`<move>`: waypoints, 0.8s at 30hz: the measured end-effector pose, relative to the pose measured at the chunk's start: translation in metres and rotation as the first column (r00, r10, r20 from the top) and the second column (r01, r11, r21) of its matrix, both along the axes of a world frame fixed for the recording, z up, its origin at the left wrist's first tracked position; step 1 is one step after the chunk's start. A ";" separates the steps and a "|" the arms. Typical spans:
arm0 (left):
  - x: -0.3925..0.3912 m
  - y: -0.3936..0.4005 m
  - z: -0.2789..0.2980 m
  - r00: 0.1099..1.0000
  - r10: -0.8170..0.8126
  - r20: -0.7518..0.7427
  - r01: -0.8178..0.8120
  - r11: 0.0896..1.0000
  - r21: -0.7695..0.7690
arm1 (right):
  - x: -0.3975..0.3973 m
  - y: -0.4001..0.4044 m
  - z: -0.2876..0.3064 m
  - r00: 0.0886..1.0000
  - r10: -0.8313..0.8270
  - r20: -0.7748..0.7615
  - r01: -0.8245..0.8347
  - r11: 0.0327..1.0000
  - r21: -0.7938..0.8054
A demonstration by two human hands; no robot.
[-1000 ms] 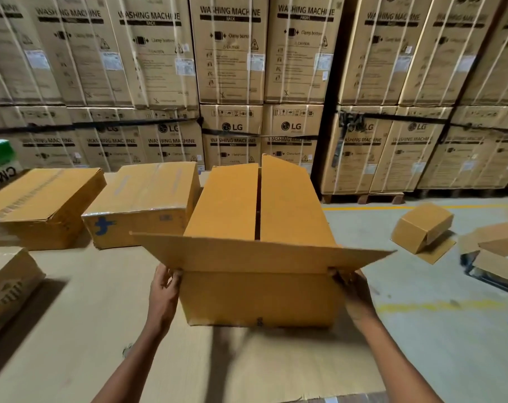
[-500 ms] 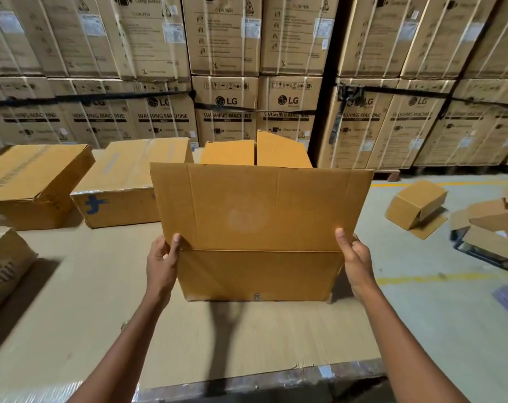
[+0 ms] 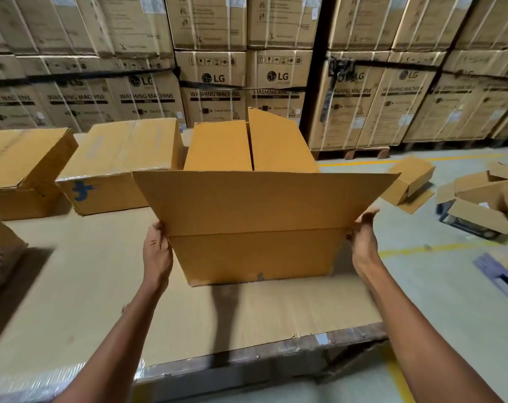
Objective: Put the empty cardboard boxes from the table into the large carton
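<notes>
A brown cardboard box [image 3: 255, 254] stands on the table [image 3: 72, 286] in front of me, its near flap raised towards me and two far flaps up behind it. My left hand [image 3: 157, 251] presses flat against its left side. My right hand [image 3: 363, 239] holds its right side at the fold of the near flap. Two more closed boxes lie further back on the table: one with a blue mark [image 3: 116, 167] and one at the far left [image 3: 23, 170]. The inside of the held box is hidden by the flap.
Part of another box [image 3: 0, 257] shows at the table's left edge. Stacked washing-machine cartons [image 3: 212, 82] form a wall behind. On the floor to the right lie a small box [image 3: 409, 178] and opened cardboard [image 3: 485, 199]. The table's front edge [image 3: 247, 356] is close to me.
The near flap swung up from lying flat outwards to standing towards me. Both hands shifted from the lower corners up along the box's sides. The view has come closer.
</notes>
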State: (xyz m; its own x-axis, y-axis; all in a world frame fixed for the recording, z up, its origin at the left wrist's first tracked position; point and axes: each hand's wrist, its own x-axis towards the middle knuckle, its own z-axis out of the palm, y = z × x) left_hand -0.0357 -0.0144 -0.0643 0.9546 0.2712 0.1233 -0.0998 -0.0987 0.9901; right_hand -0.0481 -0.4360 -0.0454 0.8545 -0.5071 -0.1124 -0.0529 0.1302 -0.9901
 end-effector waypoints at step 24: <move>-0.132 -0.127 -0.011 0.976 0.215 -0.039 -0.216 0.976 -0.011 | -0.096 -0.152 0.005 0.962 0.268 0.051 -0.210 0.845 -0.492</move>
